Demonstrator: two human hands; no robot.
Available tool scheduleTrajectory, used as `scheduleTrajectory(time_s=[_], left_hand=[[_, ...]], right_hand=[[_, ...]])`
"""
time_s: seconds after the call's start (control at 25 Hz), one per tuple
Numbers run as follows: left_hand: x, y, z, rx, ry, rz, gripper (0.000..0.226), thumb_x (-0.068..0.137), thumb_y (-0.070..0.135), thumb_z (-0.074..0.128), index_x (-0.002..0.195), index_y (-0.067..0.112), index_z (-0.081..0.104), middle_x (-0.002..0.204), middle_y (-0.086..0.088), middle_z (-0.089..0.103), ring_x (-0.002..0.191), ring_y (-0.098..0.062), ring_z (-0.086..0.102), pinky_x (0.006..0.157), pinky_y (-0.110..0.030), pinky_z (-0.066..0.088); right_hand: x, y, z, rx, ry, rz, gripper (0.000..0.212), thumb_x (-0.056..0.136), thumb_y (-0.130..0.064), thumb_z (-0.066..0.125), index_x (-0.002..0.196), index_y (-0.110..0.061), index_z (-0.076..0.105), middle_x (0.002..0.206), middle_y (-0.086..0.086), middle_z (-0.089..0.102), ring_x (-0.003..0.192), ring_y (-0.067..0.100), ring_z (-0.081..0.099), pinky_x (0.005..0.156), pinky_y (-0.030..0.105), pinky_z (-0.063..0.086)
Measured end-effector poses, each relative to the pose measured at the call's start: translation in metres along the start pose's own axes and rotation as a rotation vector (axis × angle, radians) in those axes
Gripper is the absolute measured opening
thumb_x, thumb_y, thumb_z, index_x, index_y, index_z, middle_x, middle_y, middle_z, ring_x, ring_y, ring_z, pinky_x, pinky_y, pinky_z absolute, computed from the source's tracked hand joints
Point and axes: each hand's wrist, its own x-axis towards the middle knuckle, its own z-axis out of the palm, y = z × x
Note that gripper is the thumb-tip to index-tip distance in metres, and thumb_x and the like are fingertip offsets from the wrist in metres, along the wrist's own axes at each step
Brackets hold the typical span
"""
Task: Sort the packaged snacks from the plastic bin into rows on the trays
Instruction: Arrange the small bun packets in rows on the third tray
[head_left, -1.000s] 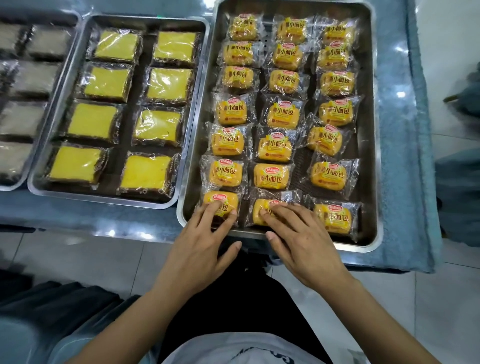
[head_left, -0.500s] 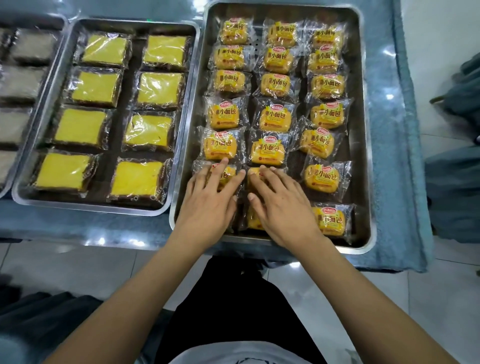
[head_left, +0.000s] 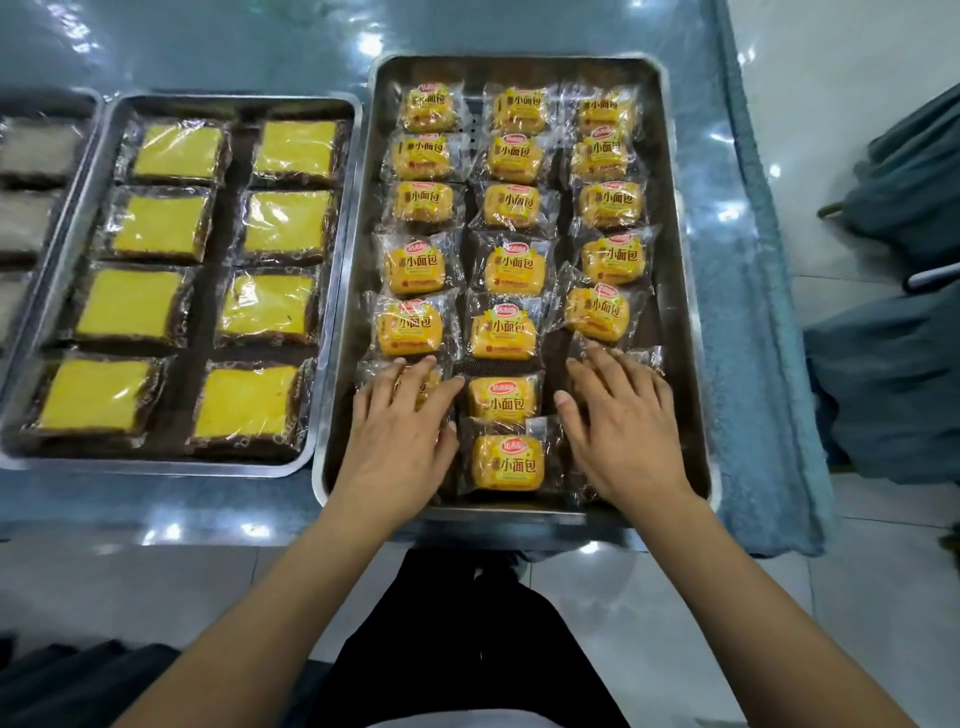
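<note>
A steel tray (head_left: 691, 322) on the right holds three rows of small yellow bread packets (head_left: 511, 265). My left hand (head_left: 400, 436) lies flat, fingers straight, on the nearest packets of the left row (head_left: 415, 382). My right hand (head_left: 623, 431) lies flat on the nearest packets of the right row, whose wrapper edge (head_left: 649, 358) shows past the fingertips. Between the hands, two packets of the middle row (head_left: 506, 462) lie uncovered. The plastic bin is out of view.
A second steel tray (head_left: 332, 291) to the left carries two rows of wrapped yellow cake slices (head_left: 280, 306). A third tray (head_left: 31, 171) with pale wrapped pieces shows at the far left. The table has a blue cover (head_left: 753, 364). Dark cloth shapes sit at the right on the floor.
Both hands have moved apart from the tray's middle, the left onto the left row and the right onto the right row. The camera view has shifted, so the trays sit lower.
</note>
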Motion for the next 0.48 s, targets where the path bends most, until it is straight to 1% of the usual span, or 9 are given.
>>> scheduleTrajectory(time_s=[0.12,0.24,0.36,0.48], left_hand=[[0.010,0.008,-0.008,-0.035,0.023,0.025,0.047,0.098,0.033,0.048,0.145,0.031,0.043,0.155,-0.003,0.036,0.145,-0.029,0.023,0.115,-0.053,0.025],[0.027,0.013,-0.019,-0.061,0.055,0.057,0.047,0.097,0.033,0.048,0.144,0.032,0.042,0.152,0.000,0.037,0.143,-0.026,0.026,0.115,-0.051,0.026],[0.056,0.012,-0.033,-0.096,0.076,0.078,0.045,0.097,0.032,0.048,0.142,0.031,0.043,0.151,0.000,0.037,0.141,-0.025,0.028,0.115,-0.050,0.027],[0.092,0.009,-0.046,-0.137,0.071,0.089,0.045,0.097,0.032,0.048,0.142,0.029,0.044,0.151,0.000,0.037,0.139,-0.024,0.030,0.114,-0.049,0.027]], right_hand=[[-0.004,0.002,-0.002,0.012,-0.001,-0.027,0.052,0.103,-0.051,0.028,0.138,-0.025,0.054,0.153,-0.001,0.046,0.142,0.022,0.035,0.116,0.047,0.025],[0.006,0.004,-0.011,0.078,0.074,-0.019,0.048,0.103,-0.049,0.032,0.139,-0.025,0.052,0.151,-0.003,0.047,0.139,0.019,0.037,0.116,0.045,0.027],[0.036,0.000,-0.022,0.123,0.144,-0.009,0.042,0.104,-0.044,0.039,0.140,-0.025,0.051,0.147,-0.003,0.050,0.135,0.018,0.040,0.114,0.041,0.030],[0.076,-0.005,-0.032,0.129,0.157,0.030,0.042,0.104,-0.043,0.042,0.141,-0.026,0.049,0.146,-0.002,0.050,0.134,0.019,0.041,0.113,0.040,0.029]])
